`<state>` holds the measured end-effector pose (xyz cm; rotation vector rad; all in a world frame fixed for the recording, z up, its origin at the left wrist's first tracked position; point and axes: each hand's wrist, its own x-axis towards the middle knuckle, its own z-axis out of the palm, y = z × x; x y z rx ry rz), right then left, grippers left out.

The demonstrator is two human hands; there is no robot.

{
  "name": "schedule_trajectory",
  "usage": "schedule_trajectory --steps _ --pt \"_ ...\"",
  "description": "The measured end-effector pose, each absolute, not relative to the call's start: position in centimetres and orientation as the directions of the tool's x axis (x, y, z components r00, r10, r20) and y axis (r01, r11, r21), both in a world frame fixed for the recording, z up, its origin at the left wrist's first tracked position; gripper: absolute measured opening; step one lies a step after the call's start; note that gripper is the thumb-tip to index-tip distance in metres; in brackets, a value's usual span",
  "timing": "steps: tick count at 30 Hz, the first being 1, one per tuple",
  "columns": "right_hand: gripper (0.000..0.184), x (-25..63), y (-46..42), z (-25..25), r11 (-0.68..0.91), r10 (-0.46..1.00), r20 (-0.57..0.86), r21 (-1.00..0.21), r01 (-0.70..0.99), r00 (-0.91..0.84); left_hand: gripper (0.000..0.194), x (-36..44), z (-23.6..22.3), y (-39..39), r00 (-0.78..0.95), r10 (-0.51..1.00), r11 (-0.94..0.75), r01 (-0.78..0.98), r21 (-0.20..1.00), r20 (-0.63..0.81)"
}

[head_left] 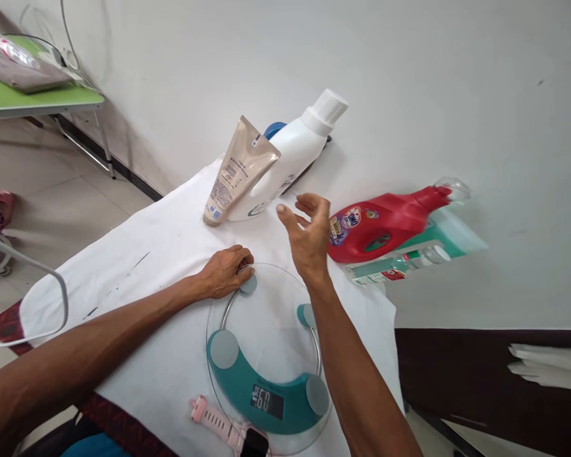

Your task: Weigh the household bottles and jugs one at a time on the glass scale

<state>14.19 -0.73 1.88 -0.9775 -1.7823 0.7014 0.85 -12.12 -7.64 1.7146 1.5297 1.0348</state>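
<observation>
A round clear-glass bathroom scale (254, 393) with a teal curved band, grey pads and a lit display lies on the white cloth. The curled fingers of my left hand (227, 271) close on its far-left rim, beside a grey pad. Above the scale's far right side hovers my right hand (309, 235), thumb and fingers apart, holding nothing. Beyond it stand a white bottle (295, 152) and a beige squeeze tube (240, 171). To its right is a red OMO detergent bottle (385, 222). A pink-strapped watch (219, 422) lies by the scale's near edge.
A clear bottle (400, 263) and a green pack (450, 235) stand beside the red bottle, near the wall. Something blue (275, 130) shows behind the white bottle. At far left is a green table (76, 98); a white metal frame (61, 298) rises near the cloth's left edge.
</observation>
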Motion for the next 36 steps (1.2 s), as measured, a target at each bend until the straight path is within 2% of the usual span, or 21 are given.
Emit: schedule_trajectory --steps 3,7,14,22,28,30,33,36 --pt "0.074 10.1 0.9 0.9 0.465 0.885 0.432 -0.843 0.27 -0.175 0.009 0.9 -7.8 -12.0 0.024 0.987 -0.148 0.511 0.846 0.158" --pt "0.068 7.5 1.7 -0.2 0.497 0.853 0.523 -0.808 0.318 -0.004 0.012 0.9 -7.9 -11.9 0.034 0.989 -0.142 0.521 0.842 0.146" --pt "0.071 6.9 2.2 -0.4 0.531 0.802 0.59 -0.775 0.343 0.091 0.014 0.9 -7.9 -12.0 0.047 0.989 -0.145 0.534 0.833 0.143" --pt "0.077 8.1 4.4 0.9 0.437 0.886 0.463 -0.847 0.303 0.019 0.009 1.0 -8.0 -12.0 0.032 0.987 -0.149 0.526 0.837 0.155" --pt "0.061 7.3 1.9 2.1 0.483 0.861 0.508 -0.83 0.279 0.02 0.011 1.0 -8.0 -12.0 0.039 0.989 -0.143 0.533 0.834 0.144" --pt "0.058 6.5 1.4 2.6 0.429 0.9 0.435 -0.881 0.197 -0.014 0.011 1.0 -7.9 -12.1 0.041 0.988 -0.145 0.536 0.832 0.146" --pt "0.055 5.3 1.4 2.8 0.255 0.961 0.25 -0.966 0.034 -0.123 0.011 1.0 -7.8 -12.1 0.038 0.989 -0.142 0.538 0.831 0.145" --pt "0.053 4.3 1.9 2.6 0.131 0.957 0.155 -0.985 -0.11 -0.246 0.012 1.0 -7.8 -12.1 0.035 0.989 -0.142 0.536 0.832 0.146"
